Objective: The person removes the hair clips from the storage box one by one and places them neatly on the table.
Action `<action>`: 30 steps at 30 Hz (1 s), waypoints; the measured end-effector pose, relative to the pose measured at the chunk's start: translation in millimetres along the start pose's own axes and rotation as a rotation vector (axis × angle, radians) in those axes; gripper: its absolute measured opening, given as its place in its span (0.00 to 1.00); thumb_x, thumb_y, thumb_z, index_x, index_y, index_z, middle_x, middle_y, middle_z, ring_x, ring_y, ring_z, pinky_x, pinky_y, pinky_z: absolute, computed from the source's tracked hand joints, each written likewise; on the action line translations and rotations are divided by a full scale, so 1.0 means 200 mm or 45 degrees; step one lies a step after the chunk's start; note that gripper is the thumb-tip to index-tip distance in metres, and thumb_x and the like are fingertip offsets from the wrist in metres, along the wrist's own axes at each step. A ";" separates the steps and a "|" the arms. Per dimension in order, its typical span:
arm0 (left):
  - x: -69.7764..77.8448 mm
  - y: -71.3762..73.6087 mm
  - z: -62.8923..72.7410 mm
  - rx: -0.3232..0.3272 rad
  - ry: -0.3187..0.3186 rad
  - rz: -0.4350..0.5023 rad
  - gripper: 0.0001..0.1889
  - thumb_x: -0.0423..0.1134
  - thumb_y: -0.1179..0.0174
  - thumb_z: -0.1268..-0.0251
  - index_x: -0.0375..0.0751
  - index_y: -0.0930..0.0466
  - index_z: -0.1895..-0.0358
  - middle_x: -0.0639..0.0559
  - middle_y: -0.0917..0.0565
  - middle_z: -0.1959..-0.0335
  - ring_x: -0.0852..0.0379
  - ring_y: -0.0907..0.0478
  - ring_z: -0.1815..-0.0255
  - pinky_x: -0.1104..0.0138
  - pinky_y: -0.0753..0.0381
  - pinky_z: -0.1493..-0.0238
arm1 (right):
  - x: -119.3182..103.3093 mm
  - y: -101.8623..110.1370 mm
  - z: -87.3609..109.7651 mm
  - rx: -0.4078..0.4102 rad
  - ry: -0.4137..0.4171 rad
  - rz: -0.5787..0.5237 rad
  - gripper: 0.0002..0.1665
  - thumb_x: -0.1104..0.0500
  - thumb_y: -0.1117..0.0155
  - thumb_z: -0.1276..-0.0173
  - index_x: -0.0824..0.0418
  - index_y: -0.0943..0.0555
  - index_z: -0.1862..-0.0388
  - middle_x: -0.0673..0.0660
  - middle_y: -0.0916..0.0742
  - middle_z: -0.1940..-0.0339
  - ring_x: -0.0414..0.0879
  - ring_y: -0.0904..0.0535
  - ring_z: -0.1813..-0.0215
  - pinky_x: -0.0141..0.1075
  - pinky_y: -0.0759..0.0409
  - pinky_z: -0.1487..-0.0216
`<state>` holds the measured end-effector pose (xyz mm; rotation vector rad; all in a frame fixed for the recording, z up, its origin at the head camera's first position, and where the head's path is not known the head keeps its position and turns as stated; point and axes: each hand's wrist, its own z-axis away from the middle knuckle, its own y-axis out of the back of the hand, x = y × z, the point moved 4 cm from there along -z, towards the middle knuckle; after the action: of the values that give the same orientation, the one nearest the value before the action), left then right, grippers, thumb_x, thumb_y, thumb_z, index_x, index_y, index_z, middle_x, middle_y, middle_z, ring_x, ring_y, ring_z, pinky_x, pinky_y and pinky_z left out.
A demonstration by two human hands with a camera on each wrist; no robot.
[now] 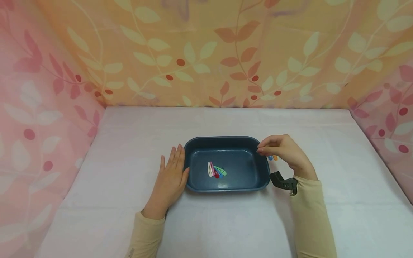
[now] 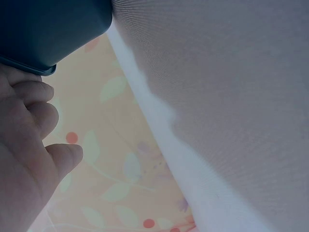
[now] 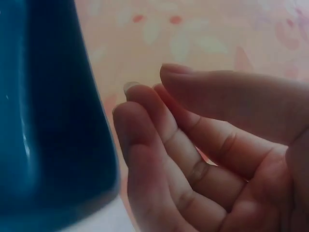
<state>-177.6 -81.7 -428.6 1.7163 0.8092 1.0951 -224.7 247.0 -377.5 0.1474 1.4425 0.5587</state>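
Observation:
A dark blue tray (image 1: 240, 168) stands on the white cloth. On its floor lies a small cluster of snap hair clips (image 1: 211, 170) in white, pink, red, green and blue. Flat along the tray's left wall, my left hand (image 1: 171, 181) touches the rim with straight fingers. At the right rim is my right hand (image 1: 287, 152), fingers loosely bent; the right wrist view shows a gap between thumb and fingertips (image 3: 133, 113), with nothing seen held. Blue and orange clips (image 1: 275, 157) lie outside the tray, partly hidden beneath the right hand.
A white cloth (image 1: 226, 222) covers the table. Behind it hangs a yellow leaf-patterned curtain (image 1: 200, 32), with pink patterned cloth (image 1: 29, 150) on both sides. A black wrist mount (image 1: 284, 181) on the right forearm sits close to the tray's right edge.

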 end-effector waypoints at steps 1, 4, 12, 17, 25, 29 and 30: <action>0.00 0.00 0.00 -0.005 0.003 0.002 0.33 0.43 0.53 0.28 0.29 0.50 0.28 0.40 0.51 0.25 0.46 0.57 0.25 0.43 0.59 0.31 | -0.01 -0.01 -0.01 -0.014 -0.004 0.012 0.13 0.61 0.31 0.40 0.71 0.17 0.62 0.56 0.12 0.71 0.51 0.17 0.66 0.35 0.23 0.66; 0.00 0.00 0.00 -0.012 0.012 0.010 0.33 0.43 0.53 0.28 0.29 0.51 0.28 0.41 0.51 0.25 0.46 0.58 0.25 0.43 0.60 0.31 | -0.03 -0.06 -0.03 -0.049 -0.022 0.048 0.13 0.59 0.31 0.40 0.69 0.17 0.63 0.58 0.13 0.71 0.55 0.18 0.64 0.36 0.24 0.66; -0.01 -0.01 0.00 -0.001 0.009 0.007 0.32 0.43 0.53 0.29 0.29 0.50 0.28 0.41 0.51 0.25 0.46 0.57 0.25 0.43 0.59 0.31 | -0.06 -0.17 -0.09 -0.157 0.035 0.010 0.09 0.64 0.34 0.39 0.71 0.17 0.65 0.67 0.14 0.67 0.56 0.17 0.63 0.39 0.19 0.58; -0.01 -0.01 0.00 -0.019 0.012 0.001 0.32 0.43 0.54 0.28 0.30 0.51 0.28 0.42 0.52 0.25 0.47 0.59 0.25 0.43 0.60 0.31 | -0.07 -0.22 -0.12 -0.210 0.049 0.005 0.09 0.65 0.34 0.40 0.72 0.17 0.65 0.66 0.14 0.68 0.55 0.17 0.63 0.36 0.19 0.59; 0.00 0.00 -0.01 -0.025 0.013 -0.002 0.32 0.43 0.55 0.28 0.30 0.51 0.27 0.42 0.52 0.25 0.48 0.60 0.24 0.43 0.59 0.31 | -0.10 -0.30 -0.17 -0.318 0.045 -0.020 0.08 0.69 0.38 0.39 0.75 0.18 0.64 0.65 0.14 0.68 0.51 0.17 0.64 0.37 0.18 0.58; 0.00 0.00 -0.01 -0.024 0.012 -0.003 0.32 0.44 0.55 0.28 0.30 0.51 0.27 0.42 0.52 0.25 0.47 0.59 0.24 0.43 0.58 0.31 | -0.12 -0.35 -0.18 -0.360 0.062 0.057 0.06 0.67 0.36 0.39 0.71 0.18 0.67 0.63 0.14 0.71 0.55 0.18 0.66 0.37 0.19 0.60; 0.00 0.00 -0.01 -0.023 0.012 -0.001 0.32 0.43 0.54 0.28 0.30 0.51 0.27 0.42 0.52 0.25 0.47 0.59 0.24 0.43 0.58 0.31 | -0.13 -0.36 -0.19 -0.370 0.062 0.082 0.05 0.66 0.35 0.40 0.70 0.17 0.67 0.63 0.14 0.71 0.55 0.18 0.66 0.37 0.20 0.61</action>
<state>-178.9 -81.8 -428.9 1.6970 0.8038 1.1072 -242.1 164.9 -390.9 -0.0509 1.3909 0.8227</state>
